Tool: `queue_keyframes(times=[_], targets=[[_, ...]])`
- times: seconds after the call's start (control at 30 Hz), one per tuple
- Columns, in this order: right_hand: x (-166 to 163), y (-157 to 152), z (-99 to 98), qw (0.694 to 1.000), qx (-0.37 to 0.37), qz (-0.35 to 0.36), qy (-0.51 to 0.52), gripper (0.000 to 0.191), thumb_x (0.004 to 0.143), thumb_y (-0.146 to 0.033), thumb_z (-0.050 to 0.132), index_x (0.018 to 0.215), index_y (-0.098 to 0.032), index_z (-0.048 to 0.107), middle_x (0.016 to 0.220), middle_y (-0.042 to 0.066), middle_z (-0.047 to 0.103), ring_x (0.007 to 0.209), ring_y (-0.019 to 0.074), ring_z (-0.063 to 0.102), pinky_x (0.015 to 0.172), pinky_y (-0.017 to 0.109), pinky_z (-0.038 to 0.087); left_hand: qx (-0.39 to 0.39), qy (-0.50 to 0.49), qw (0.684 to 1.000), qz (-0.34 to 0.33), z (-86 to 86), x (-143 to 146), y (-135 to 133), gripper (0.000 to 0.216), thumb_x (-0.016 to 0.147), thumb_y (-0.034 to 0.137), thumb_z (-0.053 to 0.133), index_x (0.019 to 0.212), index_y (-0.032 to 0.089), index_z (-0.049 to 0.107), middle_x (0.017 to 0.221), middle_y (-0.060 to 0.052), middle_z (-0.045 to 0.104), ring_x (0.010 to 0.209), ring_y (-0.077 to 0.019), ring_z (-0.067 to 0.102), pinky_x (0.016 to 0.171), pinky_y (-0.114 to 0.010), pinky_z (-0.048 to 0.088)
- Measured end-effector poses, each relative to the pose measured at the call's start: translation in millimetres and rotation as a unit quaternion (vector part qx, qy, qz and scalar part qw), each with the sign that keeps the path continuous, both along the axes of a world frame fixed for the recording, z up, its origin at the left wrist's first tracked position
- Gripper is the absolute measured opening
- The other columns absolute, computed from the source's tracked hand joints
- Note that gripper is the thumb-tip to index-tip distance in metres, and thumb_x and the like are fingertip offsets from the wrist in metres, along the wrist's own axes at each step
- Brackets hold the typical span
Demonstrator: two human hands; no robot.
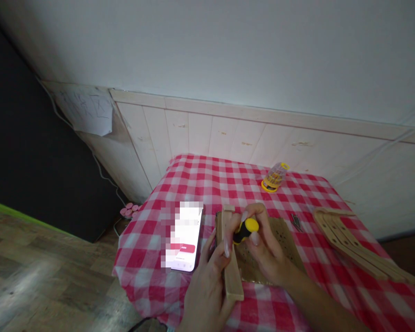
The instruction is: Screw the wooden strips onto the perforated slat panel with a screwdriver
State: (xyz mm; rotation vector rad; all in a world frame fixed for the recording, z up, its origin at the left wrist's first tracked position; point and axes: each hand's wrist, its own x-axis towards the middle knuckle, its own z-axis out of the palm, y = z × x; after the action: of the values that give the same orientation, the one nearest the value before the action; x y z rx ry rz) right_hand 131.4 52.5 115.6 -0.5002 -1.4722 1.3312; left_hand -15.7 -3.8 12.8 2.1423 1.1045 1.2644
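My right hand (pixel 266 251) is closed round a screwdriver (pixel 246 229) with a black and yellow handle. Its shaft and tip are hidden behind the fingers. My left hand (pixel 209 276) grips a pale wooden bar (pixel 233 274) that has a short block at its far end. The left fingertips meet the screwdriver beside the bar. Under both hands lies a brown board (pixel 254 263), its surface dotted with small dark holes. Left of the left hand rests a phone (pixel 185 235) with a lit screen, partly blurred out.
Several screws (pixel 296 222) lie right of the board. Curved wooden slats (pixel 349 246) with dark holes rest at the right. A clear container with yellow ends (pixel 275 177) stands near the back of the checked tablecloth (pixel 224 177), by the panelled wall (pixel 200 133).
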Motion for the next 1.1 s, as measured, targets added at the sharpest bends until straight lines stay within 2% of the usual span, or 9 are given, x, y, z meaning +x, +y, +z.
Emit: queue_keyframes(times=[0.1, 0.23, 0.33, 0.5, 0.57, 0.67, 0.87, 0.97, 1.1], targets=[[-4.0, 1.0, 1.3, 1.000, -0.012, -0.006, 0.024, 0.027, 0.105, -0.057, 0.060, 0.114, -0.032, 0.052, 0.076, -0.005, 0.056, 0.065, 0.0156, 0.049, 0.067, 0.030, 0.049, 0.000, 0.005, 1.000, 0.017, 1.0, 0.6, -1.8, 0.065, 0.094, 0.017, 0.061, 0.154, 0.027, 0.037, 0.160, -0.013, 0.057, 0.154, -0.0350, 0.046, 0.108, -0.057, 0.060], [-6.9, 4.5, -2.4, 0.993, -0.093, -0.005, 0.077, 0.050, 0.102, -0.074, 0.048, 0.116, -0.028, 0.063, 0.071, -0.003, 0.052, 0.061, 0.0177, 0.044, 0.062, 0.032, 0.048, 0.006, 0.005, 1.000, 0.022, 2.8, 1.2, -2.9, 0.067, 0.092, 0.012, 0.059, 0.153, 0.027, 0.037, 0.158, -0.012, 0.059, 0.153, -0.0337, 0.049, 0.108, -0.055, 0.061], [-3.7, 4.6, -6.9, 0.993, -0.097, 0.006, 0.074, 0.043, 0.105, -0.067, 0.048, 0.108, -0.028, 0.064, 0.074, -0.001, 0.054, 0.065, 0.0190, 0.050, 0.064, 0.034, 0.050, 0.005, -0.002, 1.000, 0.020, 2.3, 0.7, -2.3, 0.066, 0.092, 0.013, 0.061, 0.153, 0.026, 0.038, 0.159, -0.013, 0.058, 0.154, -0.0337, 0.047, 0.109, -0.055, 0.060], [2.3, 0.3, -6.0, 0.999, -0.032, -0.010, 0.033, 0.024, 0.108, -0.053, 0.055, 0.111, -0.030, 0.062, 0.100, 0.004, 0.064, 0.086, 0.0207, 0.061, 0.080, 0.037, 0.052, -0.003, -0.005, 1.000, 0.011, 2.2, 0.6, -1.0, 0.066, 0.094, 0.014, 0.062, 0.154, 0.026, 0.039, 0.164, -0.012, 0.053, 0.158, -0.0341, 0.041, 0.112, -0.057, 0.057], [1.6, -0.4, -3.5, 0.999, -0.028, 0.006, 0.046, 0.016, 0.107, -0.049, 0.059, 0.112, -0.033, 0.057, 0.103, 0.002, 0.064, 0.081, 0.0184, 0.059, 0.079, 0.037, 0.052, -0.013, -0.002, 1.000, 0.002, 2.7, 0.9, -0.7, 0.068, 0.094, 0.016, 0.062, 0.157, 0.026, 0.037, 0.167, -0.013, 0.049, 0.160, -0.0348, 0.038, 0.114, -0.059, 0.056], [-2.0, 0.9, -0.1, 0.997, -0.039, 0.025, 0.067, 0.018, 0.105, -0.047, 0.064, 0.109, -0.034, 0.052, 0.087, -0.003, 0.060, 0.068, 0.0160, 0.050, 0.071, 0.032, 0.049, -0.009, -0.001, 1.000, 0.006, 2.0, 1.1, -0.8, 0.067, 0.094, 0.017, 0.062, 0.156, 0.027, 0.037, 0.165, -0.012, 0.051, 0.158, -0.0351, 0.040, 0.111, -0.059, 0.058], [-7.3, 4.2, 4.3, 0.989, -0.112, 0.012, 0.096, 0.048, 0.102, -0.071, 0.051, 0.120, -0.029, 0.065, 0.073, -0.001, 0.054, 0.063, 0.0186, 0.043, 0.064, 0.034, 0.048, -0.007, -0.002, 1.000, 0.014, 0.8, 0.6, -1.6, 0.065, 0.093, 0.016, 0.062, 0.152, 0.026, 0.040, 0.160, -0.013, 0.057, 0.153, -0.0339, 0.047, 0.108, -0.055, 0.061], [-3.5, 4.1, -1.5, 0.991, -0.094, 0.019, 0.089, 0.036, 0.107, -0.060, 0.052, 0.114, -0.029, 0.070, 0.078, 0.000, 0.057, 0.068, 0.0179, 0.048, 0.067, 0.032, 0.048, 0.007, -0.004, 1.000, 0.018, 0.4, -0.1, -1.5, 0.060, 0.094, 0.017, 0.062, 0.150, 0.027, 0.041, 0.158, -0.012, 0.059, 0.153, -0.0330, 0.047, 0.108, -0.054, 0.061], [2.0, 2.0, -7.8, 0.997, -0.047, 0.008, 0.065, 0.022, 0.109, -0.049, 0.056, 0.115, -0.032, 0.069, 0.100, 0.003, 0.064, 0.086, 0.0180, 0.059, 0.081, 0.033, 0.051, 0.008, -0.008, 1.000, 0.011, 1.0, 0.0, -1.2, 0.062, 0.096, 0.019, 0.061, 0.153, 0.026, 0.039, 0.161, -0.013, 0.056, 0.157, -0.0318, 0.042, 0.111, -0.054, 0.058]])
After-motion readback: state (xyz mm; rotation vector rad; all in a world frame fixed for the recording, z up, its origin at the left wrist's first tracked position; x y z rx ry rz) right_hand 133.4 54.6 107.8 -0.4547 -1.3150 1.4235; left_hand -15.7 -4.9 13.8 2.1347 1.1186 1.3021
